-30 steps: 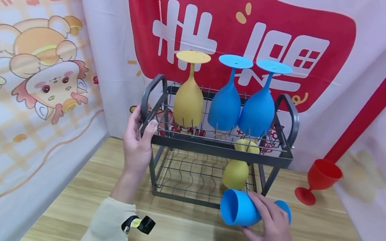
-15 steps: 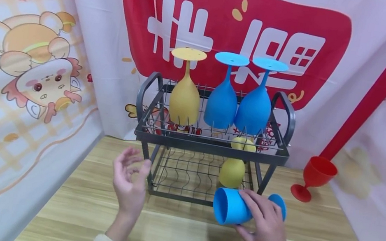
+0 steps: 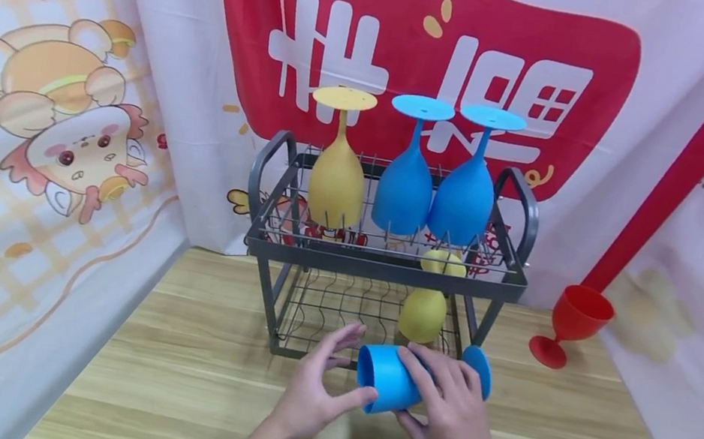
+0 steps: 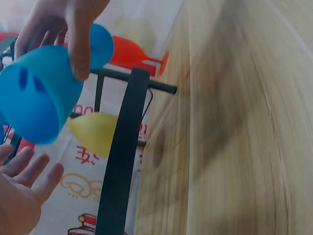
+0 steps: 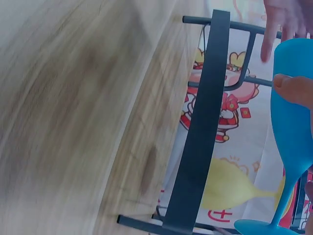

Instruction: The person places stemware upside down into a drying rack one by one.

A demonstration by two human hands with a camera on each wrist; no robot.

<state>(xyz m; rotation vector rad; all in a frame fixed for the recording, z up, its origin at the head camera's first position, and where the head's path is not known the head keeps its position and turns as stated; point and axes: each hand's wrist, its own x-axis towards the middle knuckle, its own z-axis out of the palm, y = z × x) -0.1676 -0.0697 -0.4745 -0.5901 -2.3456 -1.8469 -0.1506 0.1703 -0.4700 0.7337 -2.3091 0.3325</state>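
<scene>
My right hand [image 3: 449,412] grips a blue goblet [image 3: 387,383] by its bowl, tipped on its side with the mouth facing left and the foot to the right. Around the mouth, my left hand [image 3: 310,395] holds its fingers spread and loosely bent; the thumb is close to the rim, and whether it touches cannot be told. In the left wrist view the fingers [image 4: 46,183] sit apart from the goblet's open mouth. Just behind both hands is a dark two-tier dish rack [image 3: 385,268]. On its lower tier an upside-down yellow goblet [image 3: 423,317] stands at the right.
The upper tier bears an upside-down yellow goblet [image 3: 336,187] and two upside-down blue goblets, one in the middle [image 3: 402,197] and one at right [image 3: 462,204]. A red goblet [image 3: 578,318] stands upright on the wooden table [image 3: 179,368], right of the rack. Printed cloth hangs behind.
My left hand has let go of the rack's left side and come down and right to the goblet's mouth. The right hand has brought the blue goblet a little to the left.
</scene>
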